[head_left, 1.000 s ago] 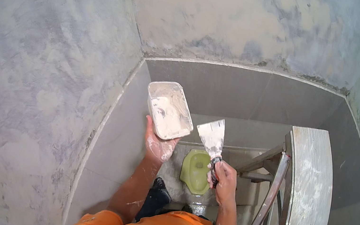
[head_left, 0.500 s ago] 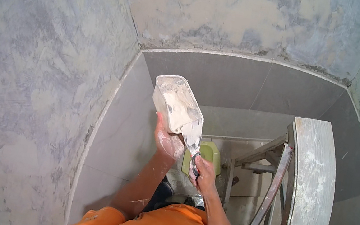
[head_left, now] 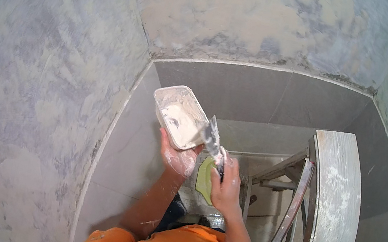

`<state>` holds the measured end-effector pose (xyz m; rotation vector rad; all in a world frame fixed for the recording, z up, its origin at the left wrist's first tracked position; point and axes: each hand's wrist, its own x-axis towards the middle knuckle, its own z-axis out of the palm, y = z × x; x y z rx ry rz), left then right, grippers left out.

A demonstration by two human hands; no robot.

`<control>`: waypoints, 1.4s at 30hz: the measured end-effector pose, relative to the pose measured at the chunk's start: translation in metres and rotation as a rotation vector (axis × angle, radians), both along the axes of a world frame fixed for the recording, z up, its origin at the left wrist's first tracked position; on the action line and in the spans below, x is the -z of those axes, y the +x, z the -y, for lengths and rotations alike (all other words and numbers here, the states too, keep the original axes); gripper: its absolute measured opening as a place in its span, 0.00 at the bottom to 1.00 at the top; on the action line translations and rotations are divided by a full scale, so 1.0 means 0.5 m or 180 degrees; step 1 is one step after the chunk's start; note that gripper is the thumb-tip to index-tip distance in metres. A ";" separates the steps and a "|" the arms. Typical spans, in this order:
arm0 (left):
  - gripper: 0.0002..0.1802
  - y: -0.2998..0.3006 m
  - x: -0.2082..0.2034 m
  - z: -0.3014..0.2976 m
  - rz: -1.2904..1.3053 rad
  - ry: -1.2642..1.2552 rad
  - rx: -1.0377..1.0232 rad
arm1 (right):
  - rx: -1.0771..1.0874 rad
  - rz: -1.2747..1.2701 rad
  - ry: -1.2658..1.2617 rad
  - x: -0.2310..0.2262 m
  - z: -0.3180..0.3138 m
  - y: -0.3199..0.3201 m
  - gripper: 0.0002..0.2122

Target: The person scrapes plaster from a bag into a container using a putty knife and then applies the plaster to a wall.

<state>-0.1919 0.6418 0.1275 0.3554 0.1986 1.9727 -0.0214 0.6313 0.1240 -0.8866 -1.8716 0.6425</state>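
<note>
My left hand [head_left: 178, 158] holds a clear rectangular plastic tub [head_left: 161, 115] from beneath, its fingers curled round the outside. Pale cream putty [head_left: 184, 123] fills part of the tub and smears its inner walls. In my right hand [head_left: 228, 185] is a putty knife [head_left: 211, 137], gripped by its dark handle. Its metal blade is tilted up on edge at the tub's right rim, with putty on it; whether it touches the rim I cannot tell. White putty dust marks my left wrist and palm.
To the right stands a bench or trestle with a white-smeared plank top [head_left: 332, 207] and metal legs [head_left: 287, 218]. A lime-green plastic object [head_left: 204, 180] sits on the floor below my hands. Grey tiles [head_left: 221, 87] line the lower walls; patchy plaster [head_left: 39, 83] covers the upper walls.
My right hand has moved up and slightly right, turning the putty knife so its blade stands on edge. The tub has shifted slightly left and down in my left hand.
</note>
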 end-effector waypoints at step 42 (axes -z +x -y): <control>0.39 -0.079 0.063 0.012 -0.0717 -0.0742 -0.0347 | -0.0410 0.1841 -0.0610 -0.074 -0.042 0.005 0.14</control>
